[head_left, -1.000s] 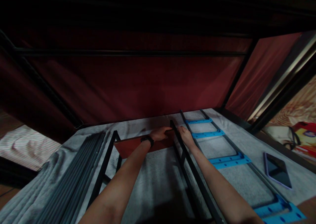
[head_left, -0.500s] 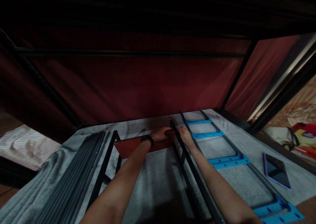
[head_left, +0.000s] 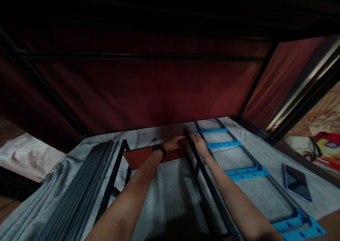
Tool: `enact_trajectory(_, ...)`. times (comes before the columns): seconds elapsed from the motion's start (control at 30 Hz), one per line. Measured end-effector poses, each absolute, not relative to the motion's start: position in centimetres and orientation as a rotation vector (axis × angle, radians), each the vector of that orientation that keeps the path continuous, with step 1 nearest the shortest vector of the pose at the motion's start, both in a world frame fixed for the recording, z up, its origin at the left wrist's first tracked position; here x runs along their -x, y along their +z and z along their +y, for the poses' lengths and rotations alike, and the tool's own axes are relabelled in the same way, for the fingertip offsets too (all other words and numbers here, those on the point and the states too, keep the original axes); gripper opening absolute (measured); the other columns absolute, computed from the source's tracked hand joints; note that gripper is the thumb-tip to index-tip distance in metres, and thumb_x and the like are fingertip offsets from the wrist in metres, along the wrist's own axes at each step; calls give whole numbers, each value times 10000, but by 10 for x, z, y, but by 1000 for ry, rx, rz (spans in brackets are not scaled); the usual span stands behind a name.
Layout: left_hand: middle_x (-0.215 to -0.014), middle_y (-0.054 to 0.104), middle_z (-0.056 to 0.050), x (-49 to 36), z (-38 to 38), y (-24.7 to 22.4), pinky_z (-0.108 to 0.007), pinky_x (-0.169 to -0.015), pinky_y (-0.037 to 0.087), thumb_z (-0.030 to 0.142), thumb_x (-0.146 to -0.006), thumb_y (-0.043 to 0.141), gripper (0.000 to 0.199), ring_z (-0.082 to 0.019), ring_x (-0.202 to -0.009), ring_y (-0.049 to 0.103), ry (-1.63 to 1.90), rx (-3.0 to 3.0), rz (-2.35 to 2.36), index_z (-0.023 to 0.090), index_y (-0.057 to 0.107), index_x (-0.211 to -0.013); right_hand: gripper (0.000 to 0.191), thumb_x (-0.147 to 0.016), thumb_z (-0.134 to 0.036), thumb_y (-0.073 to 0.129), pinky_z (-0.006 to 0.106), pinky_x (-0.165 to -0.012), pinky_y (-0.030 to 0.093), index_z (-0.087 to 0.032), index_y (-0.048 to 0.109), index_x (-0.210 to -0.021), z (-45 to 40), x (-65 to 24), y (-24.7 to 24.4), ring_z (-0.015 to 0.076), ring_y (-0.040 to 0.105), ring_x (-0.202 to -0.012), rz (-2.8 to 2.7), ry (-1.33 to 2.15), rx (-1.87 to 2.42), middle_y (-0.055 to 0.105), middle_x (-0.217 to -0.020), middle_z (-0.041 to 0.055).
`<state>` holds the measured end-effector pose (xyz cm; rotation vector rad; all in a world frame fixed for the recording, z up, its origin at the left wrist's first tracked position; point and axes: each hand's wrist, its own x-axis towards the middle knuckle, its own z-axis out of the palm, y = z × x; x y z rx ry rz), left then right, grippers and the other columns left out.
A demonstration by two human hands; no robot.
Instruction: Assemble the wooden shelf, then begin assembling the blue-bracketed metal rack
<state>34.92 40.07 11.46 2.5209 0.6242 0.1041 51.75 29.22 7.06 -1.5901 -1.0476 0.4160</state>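
Between two black metal side frames [head_left: 111, 184] stands a reddish-brown board [head_left: 140, 158], spanning their far ends. My left hand [head_left: 172, 143], with a dark band on its wrist, is closed over the board's top edge at its right end. On the outer side of the right black frame [head_left: 205, 179], my right hand [head_left: 199, 145] has its fingers pinched together close to the rail, level with the board's end. Whatever is between those fingertips is too small or hidden to make out.
Dark grey tubes [head_left: 79, 188] lie side by side on the left of the grey cloth [head_left: 170, 191]. Rails with blue crosspieces [head_left: 247, 173] lie to the right, beside a phone [head_left: 296, 182]. Black bars and a dark red curtain [head_left: 159, 92] enclose the far side.
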Motion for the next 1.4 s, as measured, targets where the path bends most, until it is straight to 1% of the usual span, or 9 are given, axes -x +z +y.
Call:
enact_trajectory(0.2,-1377,608,-34,-349,400,114,-302,-1030,436,143,-725,648,697,-225,-1242,570,127,-2516,631,252,516,-1401,387,-815,-599,451,295,-646,431,-231,568,-819,289,-519,68,191,563,-686,-1017,446,1566,604,-698,9)
enact_trajectory(0.43,-1375,608,-34,-349,400,115,-309,-1050,422,136,-720,648,696,-222,-1255,558,117,-2505,639,238,520,-1396,395,-840,-595,440,305,-650,417,-247,524,-675,294,-516,72,195,541,-674,-1041,432,1595,577,-652,17)
enact_trajectory(0.53,-1377,607,-38,-349,400,116,-312,-1056,418,135,-722,650,701,-223,-1260,555,111,-2508,637,235,514,-1402,414,-860,-600,397,311,-679,432,-237,557,-742,294,-515,71,204,565,-717,-1002,424,1601,609,-709,36)
enact_trajectory(0.63,-1387,598,-33,-349,400,116,-313,-1057,418,144,-726,659,710,-225,-1267,549,102,-2515,654,254,504,-1409,369,-823,-576,452,299,-693,449,-224,563,-828,292,-515,68,193,575,-738,-993,448,1542,626,-756,27)
enact_trajectory(0.77,-1395,593,-29,-349,400,115,-301,-1058,415,148,-730,652,706,-222,-1267,552,102,-2521,648,254,504,-1411,341,-796,-563,499,300,-670,436,-228,537,-744,291,-513,69,185,552,-694,-1028,462,1526,594,-693,8)
enact_trajectory(0.9,-1398,591,-31,-349,398,117,-303,-1061,416,152,-726,656,701,-222,-1272,549,105,-2538,662,251,511,-1404,413,-844,-604,448,317,-663,427,-234,537,-685,291,-511,72,189,548,-669,-1051,477,1545,589,-658,14)
enact_trajectory(1.0,-1388,599,-33,-348,396,120,-309,-1053,424,161,-734,654,695,-226,-1268,552,97,-2546,668,253,508,-1407,451,-866,-623,397,324,-686,436,-232,558,-708,290,-511,71,199,562,-701,-1020,468,1556,603,-682,28)
enact_trajectory(1.13,-1378,607,-18,-348,395,122,-297,-1049,425,148,-734,641,688,-218,-1252,564,90,-2535,661,257,513,-1402,361,-836,-573,439,304,-648,427,-233,554,-794,287,-514,65,186,538,-676,-990,472,1524,569,-680,0)
enact_trajectory(1.4,-1387,599,-36,-348,395,121,-306,-1060,416,143,-730,630,676,-224,-1264,554,110,-2542,659,239,526,-1391,354,-841,-565,448,306,-673,412,-245,496,-697,290,-513,71,188,523,-686,-1027,459,1537,542,-646,-5)
